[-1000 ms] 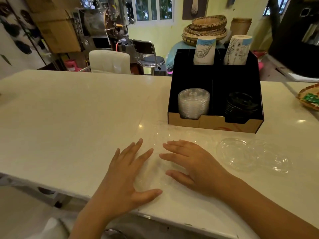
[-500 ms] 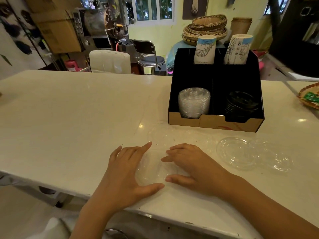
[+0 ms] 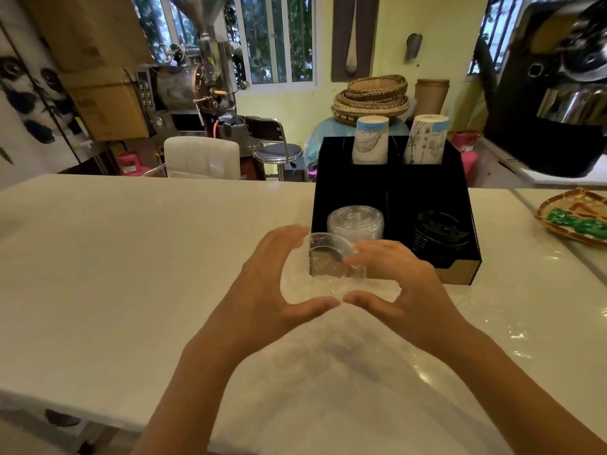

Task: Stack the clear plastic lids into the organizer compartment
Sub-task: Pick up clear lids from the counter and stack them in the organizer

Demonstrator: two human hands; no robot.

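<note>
My left hand and right hand are raised over the tabletop, cupped toward each other with the thumbs nearly touching at the tips. Between them I hold a bunch of clear lids, my fingers curled around its sides from left and right. The bunch is tilted, its rims showing toward me, and the plastic is so clear that I cannot tell how many lids are in it. It sits just in front of the organizer, at the front-left compartment. In that compartment a stack of clear lids already stands upright. The front-right compartment holds black lids. At the back of the organizer two columns of paper cups stick up. At the far right edge a woven tray lies on the tabletop, well apart from my hands.
</note>
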